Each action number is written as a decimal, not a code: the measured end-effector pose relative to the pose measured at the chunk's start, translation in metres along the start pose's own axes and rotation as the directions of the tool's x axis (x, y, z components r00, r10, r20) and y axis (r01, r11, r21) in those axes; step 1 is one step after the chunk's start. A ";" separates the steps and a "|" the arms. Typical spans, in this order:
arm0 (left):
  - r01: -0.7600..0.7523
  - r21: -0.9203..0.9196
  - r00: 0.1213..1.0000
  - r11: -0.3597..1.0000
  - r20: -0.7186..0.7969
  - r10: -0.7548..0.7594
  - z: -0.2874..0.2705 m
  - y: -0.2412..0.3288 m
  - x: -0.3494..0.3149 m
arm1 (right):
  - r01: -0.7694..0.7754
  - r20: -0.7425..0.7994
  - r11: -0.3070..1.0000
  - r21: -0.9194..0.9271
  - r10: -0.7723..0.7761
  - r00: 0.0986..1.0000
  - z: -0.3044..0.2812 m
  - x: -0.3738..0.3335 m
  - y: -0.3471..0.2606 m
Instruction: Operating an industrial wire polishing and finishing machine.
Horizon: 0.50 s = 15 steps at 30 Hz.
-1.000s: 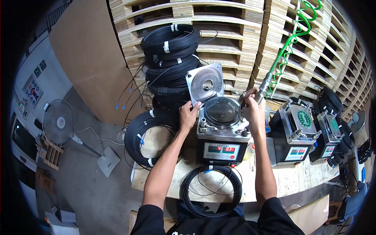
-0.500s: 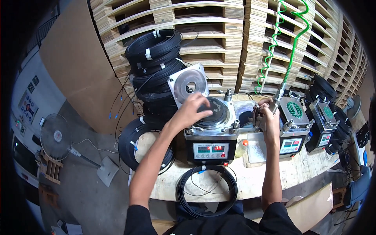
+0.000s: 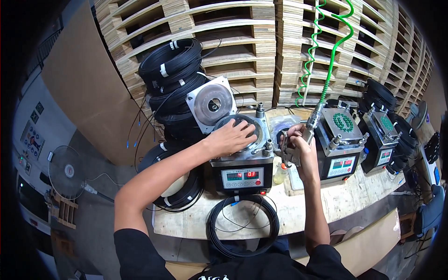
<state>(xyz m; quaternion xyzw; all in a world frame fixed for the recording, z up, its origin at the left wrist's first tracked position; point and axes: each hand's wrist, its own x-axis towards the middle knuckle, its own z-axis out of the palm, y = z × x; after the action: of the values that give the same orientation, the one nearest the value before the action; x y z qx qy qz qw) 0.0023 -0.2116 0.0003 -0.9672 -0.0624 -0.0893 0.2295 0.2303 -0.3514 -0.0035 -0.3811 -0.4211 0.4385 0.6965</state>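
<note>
My left hand (image 3: 232,139) lies with fingers spread over the round disc (image 3: 227,122) on top of the nearest polishing machine (image 3: 242,162). The palm hides part of the disc. Behind it leans a square metal plate (image 3: 212,103) with a round recess and a central hole. My right hand (image 3: 301,148) is wrapped round an air blow gun (image 3: 311,129), whose green coiled hose (image 3: 332,60) runs upward. Its nozzle end, to the right of the machine, is partly hidden by my fingers.
Two similar machines with green-dotted tops, one nearer (image 3: 344,123) and one farther (image 3: 386,124), stand to the right. Black cable coils (image 3: 170,84) are stacked at left; another coil (image 3: 212,224) overhangs the table's front edge. A small red-capped bottle (image 3: 279,175) stands beside the machine.
My left hand has come down flat onto the disc, its elbow swinging out to the left. The disc looks lighter and greyer than before. My right hand still grips the blow gun.
</note>
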 end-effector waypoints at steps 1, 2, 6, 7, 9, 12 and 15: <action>0.021 0.046 0.999 0.999 0.036 -0.023 0.002 0.000 -0.001 | -0.001 0.001 1.000 0.001 0.001 1.000 0.000 0.000 0.001; 0.020 0.046 0.999 0.999 0.036 -0.022 0.003 0.004 0.000 | 0.012 -0.005 0.999 -0.031 -0.013 1.000 -0.001 0.001 0.003; 0.162 -0.021 0.983 0.987 0.089 -0.159 0.006 0.014 -0.001 | 0.000 -0.008 0.998 -0.061 -0.001 1.000 0.004 -0.003 -0.001; 0.175 -0.049 0.982 0.983 0.076 -0.171 0.006 0.014 -0.003 | -0.002 -0.005 0.998 -0.060 0.002 1.000 0.007 -0.003 0.000; 0.202 -0.026 0.971 0.979 0.137 -0.197 0.000 0.012 -0.001 | 0.016 0.002 1.000 -0.003 -0.016 1.000 0.009 -0.002 0.002; 0.241 0.011 0.957 0.970 0.164 -0.240 -0.007 0.007 -0.004 | 0.010 0.018 1.000 -0.012 -0.009 1.000 0.010 -0.003 0.004; 0.432 -0.124 0.899 0.893 0.141 -0.415 -0.020 0.005 -0.017 | 0.057 0.000 0.997 -0.055 -0.057 0.998 0.016 0.001 0.010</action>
<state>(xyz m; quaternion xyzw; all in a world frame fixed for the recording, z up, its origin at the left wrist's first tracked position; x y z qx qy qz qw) -0.0161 -0.2267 0.0123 -0.9484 -0.2773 -0.0880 0.1262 0.2128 -0.3443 -0.0063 -0.3884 -0.4430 0.4065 0.6983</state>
